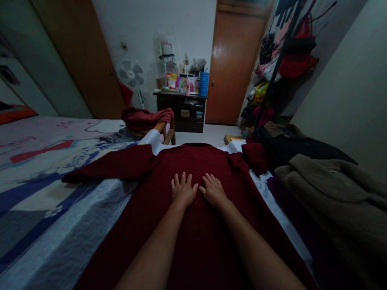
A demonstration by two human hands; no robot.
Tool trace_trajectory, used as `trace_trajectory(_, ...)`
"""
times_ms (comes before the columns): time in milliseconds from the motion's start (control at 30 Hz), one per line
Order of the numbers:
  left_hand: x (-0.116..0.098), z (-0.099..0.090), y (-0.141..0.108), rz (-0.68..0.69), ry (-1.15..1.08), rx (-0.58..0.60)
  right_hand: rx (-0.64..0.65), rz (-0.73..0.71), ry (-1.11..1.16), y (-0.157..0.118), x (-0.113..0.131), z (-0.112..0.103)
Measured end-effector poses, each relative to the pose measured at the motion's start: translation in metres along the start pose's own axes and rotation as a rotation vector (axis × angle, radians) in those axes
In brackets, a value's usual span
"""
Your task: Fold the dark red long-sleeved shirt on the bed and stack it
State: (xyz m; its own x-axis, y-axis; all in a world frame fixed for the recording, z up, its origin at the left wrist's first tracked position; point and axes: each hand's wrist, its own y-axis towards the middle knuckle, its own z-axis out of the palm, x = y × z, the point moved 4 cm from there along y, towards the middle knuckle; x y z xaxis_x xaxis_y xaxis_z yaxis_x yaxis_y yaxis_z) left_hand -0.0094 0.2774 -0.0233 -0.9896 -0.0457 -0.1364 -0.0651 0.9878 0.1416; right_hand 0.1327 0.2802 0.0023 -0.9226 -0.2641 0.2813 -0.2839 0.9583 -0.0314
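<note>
A dark red long garment (pixel 199 233) lies spread out on a bed, its collar at the far end. One sleeve stretches out to the left, while the right sleeve looks bunched near the shoulder. My left hand (pixel 183 190) rests flat on the upper body of the garment, fingers spread. Just to its right, my right hand (pixel 213 190) also lies palm down on the cloth with its fingers stretched. The two thumbs point toward each other with a small gap between them. Neither hand holds anything.
A patterned sheet (pixel 54 161) covers the bed on the left. Folded reddish cloth (pixel 145 119) sits beyond the left sleeve. Brown and dark coats (pixel 335 181) are piled at the right. Farther back are a fan (pixel 131 74), a dark cabinet (pixel 165 104) and a wooden door (pixel 231 68).
</note>
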Motion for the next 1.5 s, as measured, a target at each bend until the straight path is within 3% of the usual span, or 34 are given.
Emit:
trace_trajectory(100,0.000,0.000,0.001,-0.006,-0.005,0.018,-0.021,0.083,-0.046,0.002,-0.021,0.008)
trace_trajectory(267,-0.001,-0.004,-0.001,-0.008,-0.008,0.023,-0.047,0.294,-0.088,-0.002,-0.065,0.000)
trace_trajectory(433,-0.002,-0.005,-0.002,-0.010,-0.007,0.013,-0.069,0.409,-0.094,0.007,-0.069,-0.008)
trace_trajectory(500,-0.002,-0.005,-0.002,-0.003,0.003,-0.009,-0.101,0.353,-0.079,0.019,-0.053,-0.010)
trace_trajectory(567,-0.002,-0.004,-0.002,0.002,0.009,-0.028,-0.116,0.187,-0.041,0.035,-0.029,-0.010)
trace_trajectory(667,-0.002,-0.003,-0.001,-0.003,0.004,-0.033,-0.062,-0.080,0.025,0.056,0.003,-0.006)
trace_trajectory(733,-0.001,-0.003,-0.001,-0.009,0.002,-0.032,-0.005,-0.150,0.037,0.067,0.010,-0.001)
trace_trajectory(1100,-0.002,-0.003,0.000,-0.013,0.033,-0.013,-0.007,0.045,-0.083,0.100,-0.057,-0.002)
trace_trajectory(1500,0.000,-0.016,0.006,-0.037,0.021,-0.022,-0.102,0.251,-0.095,0.140,-0.077,-0.011)
